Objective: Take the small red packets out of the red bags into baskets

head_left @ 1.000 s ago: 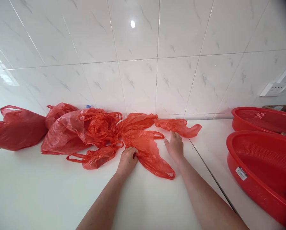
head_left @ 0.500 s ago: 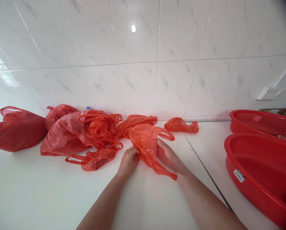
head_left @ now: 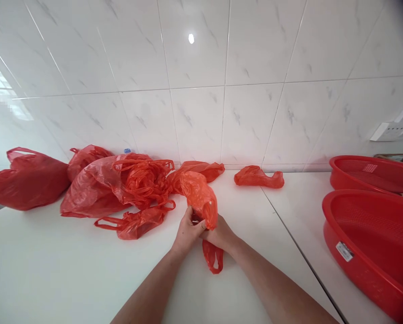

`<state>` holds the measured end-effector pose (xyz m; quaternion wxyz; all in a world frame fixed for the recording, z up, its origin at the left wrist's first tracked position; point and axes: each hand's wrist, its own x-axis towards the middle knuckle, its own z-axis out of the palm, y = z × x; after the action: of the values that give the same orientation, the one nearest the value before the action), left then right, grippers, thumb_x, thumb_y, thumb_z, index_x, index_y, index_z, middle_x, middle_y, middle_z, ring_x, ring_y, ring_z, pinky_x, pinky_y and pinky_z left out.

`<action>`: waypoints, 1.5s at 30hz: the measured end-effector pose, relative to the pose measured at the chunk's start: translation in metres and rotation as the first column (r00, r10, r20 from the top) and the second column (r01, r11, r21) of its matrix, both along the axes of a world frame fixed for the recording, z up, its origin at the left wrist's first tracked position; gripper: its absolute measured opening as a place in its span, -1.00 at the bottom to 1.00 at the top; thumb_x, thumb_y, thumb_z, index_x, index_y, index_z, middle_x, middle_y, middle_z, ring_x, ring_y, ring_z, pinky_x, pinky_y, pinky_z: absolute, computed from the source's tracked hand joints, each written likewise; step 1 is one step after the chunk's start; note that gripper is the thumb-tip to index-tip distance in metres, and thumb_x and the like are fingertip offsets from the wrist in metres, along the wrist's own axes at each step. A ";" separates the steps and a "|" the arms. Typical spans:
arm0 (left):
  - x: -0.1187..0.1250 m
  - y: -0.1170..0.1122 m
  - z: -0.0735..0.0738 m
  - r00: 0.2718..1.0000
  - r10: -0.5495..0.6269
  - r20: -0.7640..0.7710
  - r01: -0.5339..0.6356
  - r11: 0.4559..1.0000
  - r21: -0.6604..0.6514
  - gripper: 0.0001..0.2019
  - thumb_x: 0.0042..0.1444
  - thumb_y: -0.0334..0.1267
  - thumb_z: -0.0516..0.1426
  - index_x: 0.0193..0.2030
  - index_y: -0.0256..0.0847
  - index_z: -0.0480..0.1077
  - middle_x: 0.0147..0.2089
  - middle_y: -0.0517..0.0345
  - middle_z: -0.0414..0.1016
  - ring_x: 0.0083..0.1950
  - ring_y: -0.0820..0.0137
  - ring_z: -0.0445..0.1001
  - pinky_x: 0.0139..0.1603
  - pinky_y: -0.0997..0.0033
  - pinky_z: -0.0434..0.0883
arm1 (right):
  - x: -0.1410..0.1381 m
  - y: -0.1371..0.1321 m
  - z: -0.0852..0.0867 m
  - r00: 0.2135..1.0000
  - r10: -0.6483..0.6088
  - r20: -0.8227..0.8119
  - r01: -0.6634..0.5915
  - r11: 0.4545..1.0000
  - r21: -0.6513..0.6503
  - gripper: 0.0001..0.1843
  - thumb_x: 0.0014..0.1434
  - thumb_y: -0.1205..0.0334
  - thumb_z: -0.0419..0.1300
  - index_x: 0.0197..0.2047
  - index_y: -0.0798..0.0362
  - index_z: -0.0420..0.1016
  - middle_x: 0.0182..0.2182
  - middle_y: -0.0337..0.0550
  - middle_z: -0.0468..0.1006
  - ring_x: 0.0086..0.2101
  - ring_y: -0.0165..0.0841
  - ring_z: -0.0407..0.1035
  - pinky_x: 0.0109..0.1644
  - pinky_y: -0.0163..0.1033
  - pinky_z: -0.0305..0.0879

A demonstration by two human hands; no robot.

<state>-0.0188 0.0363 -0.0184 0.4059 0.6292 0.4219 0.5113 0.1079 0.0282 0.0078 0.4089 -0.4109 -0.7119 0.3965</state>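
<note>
Left hand (head_left: 188, 235), right hand (head_left: 219, 235): both grips closed on red plastic bag (head_left: 199, 200), handle (head_left: 212, 257) hanging toward table (head_left: 87, 274).

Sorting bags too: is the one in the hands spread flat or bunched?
Bunched: the red plastic bag is gathered between left hand and right hand, a handle dangling below.

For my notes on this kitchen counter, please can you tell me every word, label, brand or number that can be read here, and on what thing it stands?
White sticker on the near red plastic basket: its print is too small to read.
Red plastic bag: no print shows.
Wall socket: no readable marks.
</note>
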 end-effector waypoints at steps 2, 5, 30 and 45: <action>-0.002 0.004 -0.002 0.997 -0.004 0.071 0.008 0.998 -0.056 -0.79 0.00 -0.18 0.19 -0.25 -0.22 0.37 -0.31 0.16 0.45 -0.31 0.40 0.39 -0.29 0.44 0.33 | 0.002 0.002 -0.004 0.993 -0.037 0.115 0.027 0.995 0.093 -0.55 -0.08 0.28 0.26 -0.05 -0.07 0.40 -0.11 -0.15 0.43 -0.16 -0.27 0.38 -0.10 -0.16 0.32; -0.008 0.009 -0.003 0.975 0.005 0.221 0.033 0.986 -0.165 -0.84 0.04 -0.18 0.15 -0.35 -0.24 0.41 -0.43 0.20 0.43 -0.43 0.44 0.36 -0.38 0.46 0.30 | 0.008 0.010 -0.010 0.993 -0.064 0.100 0.055 0.994 0.097 -0.59 -0.04 0.24 0.24 -0.06 -0.05 0.38 -0.14 -0.16 0.42 -0.21 -0.33 0.37 -0.15 -0.20 0.30; -0.007 -0.008 0.022 0.670 0.624 -0.402 -0.167 0.654 0.738 -0.43 -0.02 -0.43 0.12 0.19 -0.13 0.20 0.33 -0.11 0.06 0.35 0.04 -0.03 0.28 -0.08 0.00 | 0.088 0.064 -0.024 0.550 -0.492 -0.674 0.201 0.862 -0.466 -0.69 -0.20 0.10 0.32 -0.38 0.04 0.40 -0.44 -0.21 0.53 -0.40 -0.33 0.44 -0.34 -0.26 0.38; -0.013 0.005 0.011 0.938 0.196 0.288 -0.148 0.973 -0.178 -0.87 -0.09 -0.25 0.20 -0.48 -0.21 0.33 -0.56 0.30 0.30 -0.57 0.54 0.21 -0.54 0.57 0.14 | 0.080 0.040 0.025 0.659 -0.746 -0.093 0.751 0.650 0.113 -0.48 -0.09 0.17 0.22 -0.01 0.01 0.29 -0.16 -0.11 0.37 -0.28 -0.32 0.33 -0.26 -0.23 0.28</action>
<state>-0.0316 0.0414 -0.0073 0.4667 0.4707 0.4462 0.6013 0.1875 0.0679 0.0329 0.5774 -0.6301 -0.4973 0.1490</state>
